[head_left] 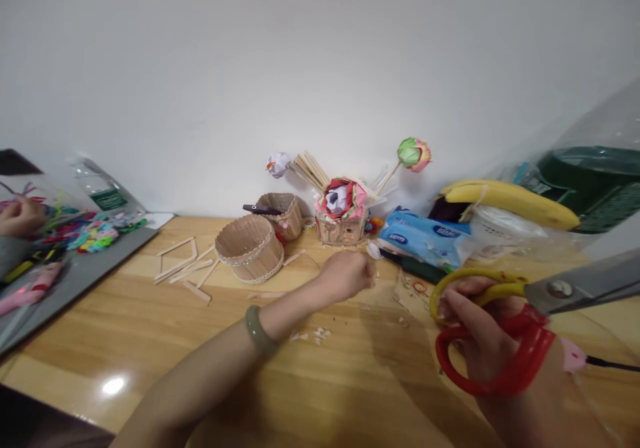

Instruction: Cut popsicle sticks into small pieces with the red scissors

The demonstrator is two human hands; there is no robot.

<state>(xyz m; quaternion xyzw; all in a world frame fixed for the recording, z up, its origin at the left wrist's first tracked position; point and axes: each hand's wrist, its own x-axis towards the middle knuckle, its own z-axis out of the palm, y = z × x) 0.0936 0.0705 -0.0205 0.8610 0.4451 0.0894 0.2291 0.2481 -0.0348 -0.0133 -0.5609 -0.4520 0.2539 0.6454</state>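
My right hand point(487, 335) is closed around scissors point(500, 288) with one yellow and one red handle loop; the metal blades point off to the right. My left hand point(347, 275), below a forearm with a green bangle point(260, 331), is closed over the middle of the wooden table point(300, 395). Whatever its fingers pinch is too small or hidden to make out. Just behind it stands a small stick basket point(341, 229) topped by paper flowers point(340, 199). Small pale scraps point(321, 335) lie in front of the left wrist.
An open wooden basket point(255, 258) stands left of centre beside flat sticks point(193, 271). A blue tissue pack point(423, 235) and bananas point(513, 203) lie back right. At far left, another person's hand point(23, 216) is over a grey board point(100, 265) with coloured pieces.
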